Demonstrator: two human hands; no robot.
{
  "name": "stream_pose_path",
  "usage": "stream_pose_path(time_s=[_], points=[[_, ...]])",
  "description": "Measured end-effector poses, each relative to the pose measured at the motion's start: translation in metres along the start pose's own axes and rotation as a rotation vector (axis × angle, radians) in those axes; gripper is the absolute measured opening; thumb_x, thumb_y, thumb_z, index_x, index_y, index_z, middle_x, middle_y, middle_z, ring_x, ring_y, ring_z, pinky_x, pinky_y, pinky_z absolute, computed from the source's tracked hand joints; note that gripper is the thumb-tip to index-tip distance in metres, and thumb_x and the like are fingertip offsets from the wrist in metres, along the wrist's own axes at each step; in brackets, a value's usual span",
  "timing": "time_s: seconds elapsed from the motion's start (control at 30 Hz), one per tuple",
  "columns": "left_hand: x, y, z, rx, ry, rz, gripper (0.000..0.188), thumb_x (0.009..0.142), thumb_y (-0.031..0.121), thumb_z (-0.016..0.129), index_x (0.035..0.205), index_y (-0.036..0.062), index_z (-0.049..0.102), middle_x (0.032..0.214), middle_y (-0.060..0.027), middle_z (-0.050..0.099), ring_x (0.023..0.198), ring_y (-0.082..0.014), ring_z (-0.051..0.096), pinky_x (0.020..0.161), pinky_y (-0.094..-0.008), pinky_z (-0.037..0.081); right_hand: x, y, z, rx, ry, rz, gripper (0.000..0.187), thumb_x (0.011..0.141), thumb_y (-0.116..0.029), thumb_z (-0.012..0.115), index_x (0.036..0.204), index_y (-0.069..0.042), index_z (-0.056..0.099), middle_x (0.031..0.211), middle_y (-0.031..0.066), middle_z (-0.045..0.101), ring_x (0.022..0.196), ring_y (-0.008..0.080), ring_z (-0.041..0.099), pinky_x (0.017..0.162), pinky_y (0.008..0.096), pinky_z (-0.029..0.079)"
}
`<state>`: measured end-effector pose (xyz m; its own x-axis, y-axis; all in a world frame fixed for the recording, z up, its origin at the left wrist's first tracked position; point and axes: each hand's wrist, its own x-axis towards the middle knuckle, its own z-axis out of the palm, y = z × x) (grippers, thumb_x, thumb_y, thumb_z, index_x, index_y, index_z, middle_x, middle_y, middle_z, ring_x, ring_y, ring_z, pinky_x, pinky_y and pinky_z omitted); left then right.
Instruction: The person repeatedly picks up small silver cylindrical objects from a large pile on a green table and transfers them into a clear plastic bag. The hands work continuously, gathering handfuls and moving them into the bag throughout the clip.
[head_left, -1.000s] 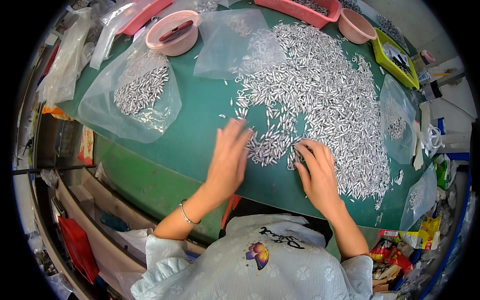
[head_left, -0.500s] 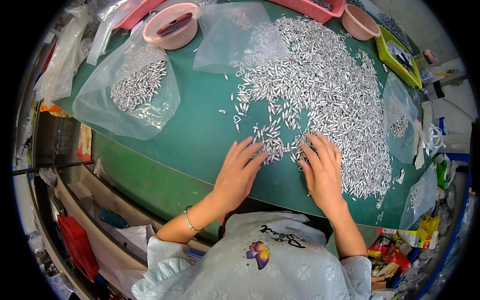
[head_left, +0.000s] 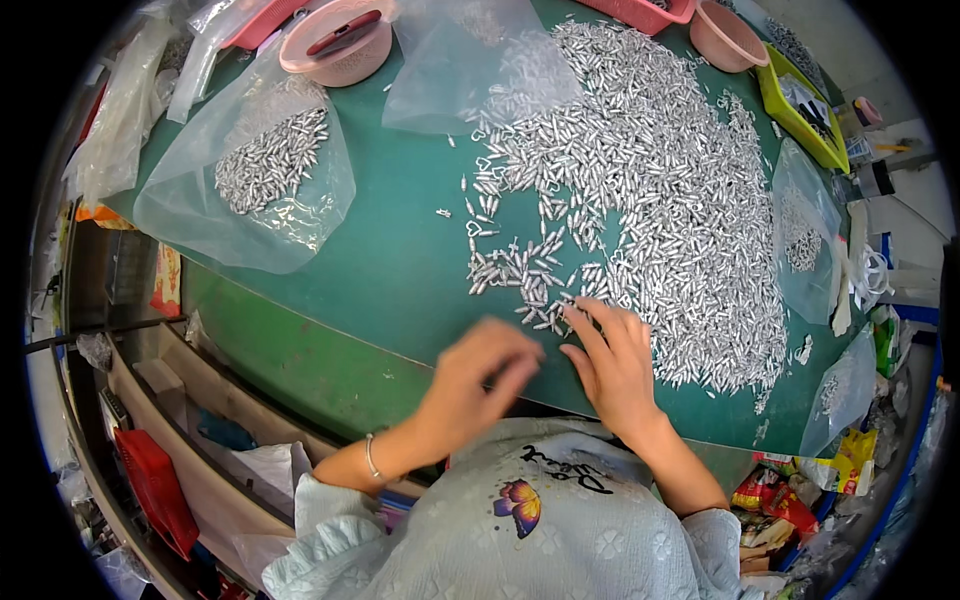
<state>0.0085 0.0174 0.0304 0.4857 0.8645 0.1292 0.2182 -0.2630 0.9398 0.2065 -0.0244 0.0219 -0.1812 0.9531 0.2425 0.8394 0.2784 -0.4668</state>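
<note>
A broad heap of small silver metal pieces (head_left: 690, 220), slim and bullet-shaped, covers the right part of the green table (head_left: 390, 230). A looser cluster of the same pieces (head_left: 525, 270) lies near the front, left of the heap. My right hand (head_left: 615, 365) rests at this cluster's near edge, fingers spread and fingertips touching a few pieces. Close to the table's front edge, my left hand (head_left: 475, 375) is in the air with bent fingers, blurred by motion. Whether it holds anything is hidden. A few heart-shaped clasps (head_left: 480, 229) lie among the pieces.
A clear plastic bag (head_left: 270, 180) of silver pieces lies on the left, another bag (head_left: 470, 70) at the back. Pink baskets (head_left: 340, 50) and a yellow-green tray (head_left: 800, 105) line the far side. Drawers and a red bin (head_left: 155, 490) stand at lower left.
My left hand has pulled back from the pieces toward the table edge, its fingers bending. My right hand has shifted left and nearer. The front cluster has spread out leftward.
</note>
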Motion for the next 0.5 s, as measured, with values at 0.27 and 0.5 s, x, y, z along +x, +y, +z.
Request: stream_pose_path(time_s=[0.27, 0.5], points=[[-0.054, -0.038, 0.035, -0.746, -0.716, -0.798, 0.028, 0.1, 0.017, 0.05, 0.114, -0.003, 0.063, 0.098, -0.0079, 0.067, 0.082, -0.013, 0.061, 0.073, -0.0252, 0.05, -0.011, 0.006, 0.001, 0.019, -0.079, 0.012, 0.038, 0.075, -0.002, 0.06, 0.113, 0.001, 0.06, 0.109, 0.0123, 0.054, 0.093, 0.0291, 0.053, 0.078, 0.0377, 0.042], [-0.042, -0.072, 0.055, -1.599, -0.636, -1.004, 0.066, 0.101, 0.049, 0.03, 0.14, -0.004, 0.036, 0.141, -0.0338, 0.039, 0.134, -0.0384, 0.041, 0.11, -0.0473, 0.036, -0.033, -0.007, -0.002, 0.162, -0.161, -0.054, 0.031, 0.075, -0.004, 0.059, 0.105, 0.005, 0.061, 0.11, 0.0144, 0.055, 0.092, 0.0294, 0.055, 0.077, 0.0371, 0.045]])
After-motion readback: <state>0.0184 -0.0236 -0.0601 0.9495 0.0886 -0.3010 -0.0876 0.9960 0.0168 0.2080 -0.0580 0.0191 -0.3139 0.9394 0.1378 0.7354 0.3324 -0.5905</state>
